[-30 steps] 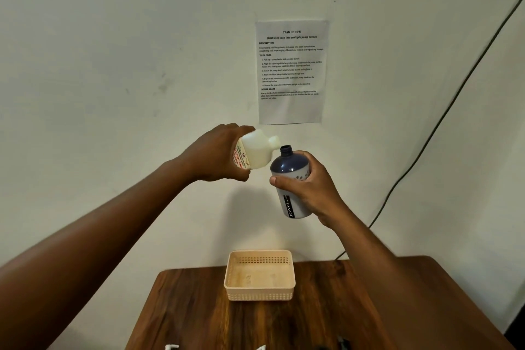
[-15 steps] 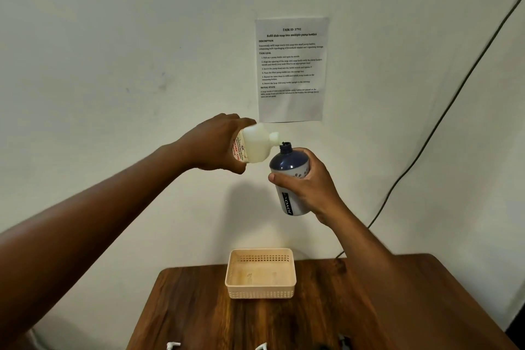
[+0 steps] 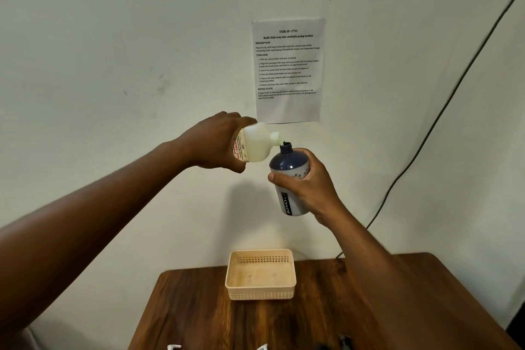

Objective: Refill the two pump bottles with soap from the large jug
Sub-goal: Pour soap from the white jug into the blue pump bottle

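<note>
The white jug (image 3: 257, 143) is being gripped around its body by the left hand (image 3: 216, 140), tipped with its spout at the mouth of the blue bottle (image 3: 289, 179), which is being clasped mid-body by the right hand (image 3: 308, 186). Smooth plastic is probably slippery; the present holds look sensible.

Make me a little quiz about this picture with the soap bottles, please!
1. True or false: the left hand holds the white jug tipped, its spout at the mouth of the blue bottle.
2. Which hand grips the blue bottle?
A. left
B. right
C. both
3. Fill in: the beige basket sits on the wooden ____ by the wall.

Key
1. True.
2. B, the right hand.
3. table.
</note>
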Action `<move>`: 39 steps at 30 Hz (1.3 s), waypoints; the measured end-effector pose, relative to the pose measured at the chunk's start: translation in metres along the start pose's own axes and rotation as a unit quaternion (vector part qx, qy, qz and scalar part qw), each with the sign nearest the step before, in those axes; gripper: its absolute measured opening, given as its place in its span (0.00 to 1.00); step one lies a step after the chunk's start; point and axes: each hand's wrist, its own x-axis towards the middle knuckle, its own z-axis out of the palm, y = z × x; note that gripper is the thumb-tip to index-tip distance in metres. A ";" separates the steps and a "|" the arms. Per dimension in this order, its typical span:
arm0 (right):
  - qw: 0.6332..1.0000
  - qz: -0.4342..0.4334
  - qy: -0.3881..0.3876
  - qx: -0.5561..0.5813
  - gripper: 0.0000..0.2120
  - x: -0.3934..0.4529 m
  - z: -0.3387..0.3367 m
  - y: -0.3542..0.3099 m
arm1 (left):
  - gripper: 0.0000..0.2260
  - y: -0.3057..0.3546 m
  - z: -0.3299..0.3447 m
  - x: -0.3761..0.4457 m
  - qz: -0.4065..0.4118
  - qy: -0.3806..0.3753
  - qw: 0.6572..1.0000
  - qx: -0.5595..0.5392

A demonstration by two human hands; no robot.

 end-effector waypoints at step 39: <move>1.000 -0.011 0.014 0.003 0.28 -0.004 -0.006 -0.013 | 0.30 0.010 -0.017 0.005 0.003 0.000 0.999 0.032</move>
